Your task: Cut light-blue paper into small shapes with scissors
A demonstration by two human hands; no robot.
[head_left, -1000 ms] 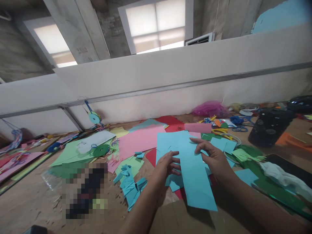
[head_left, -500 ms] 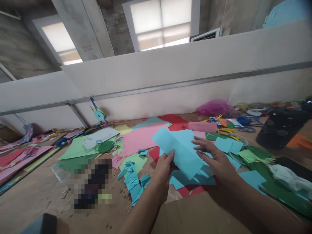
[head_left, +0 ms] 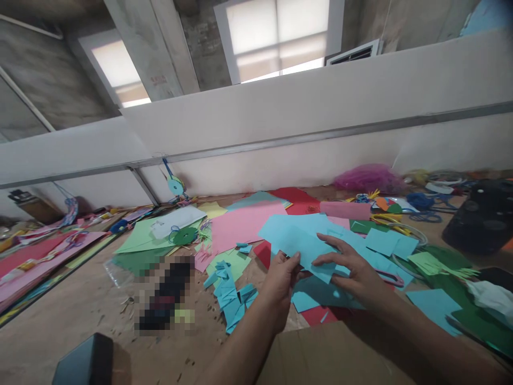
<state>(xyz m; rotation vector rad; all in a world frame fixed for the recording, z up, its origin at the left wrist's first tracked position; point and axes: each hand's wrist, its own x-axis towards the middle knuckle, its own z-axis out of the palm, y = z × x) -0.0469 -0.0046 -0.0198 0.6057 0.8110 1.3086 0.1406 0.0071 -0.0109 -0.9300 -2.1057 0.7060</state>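
Light-blue paper strip [head_left: 304, 247]: pinched in left hand [head_left: 282, 275], steadied by spread fingers of right hand [head_left: 356, 270], above wooden bench [head_left: 80, 315]. Heap of folded blue paper pieces [head_left: 232, 294] finished nearby; uncut blue sheets [head_left: 385, 243] remain.

A light blue sheet of paper [head_left: 304, 243] is held over a brown, speckled surface [head_left: 72, 321]. A large pink sheet [head_left: 244, 222], a light green sheet [head_left: 138, 238], a red sheet [head_left: 290, 198] and a dark green sheet [head_left: 136, 261] are spread behind. A pile of light blue scraps [head_left: 230, 294] is seen beside plain brown cardboard [head_left: 332, 353]. Magenta netting [head_left: 366, 178] is seen by the white wall [head_left: 280, 123].
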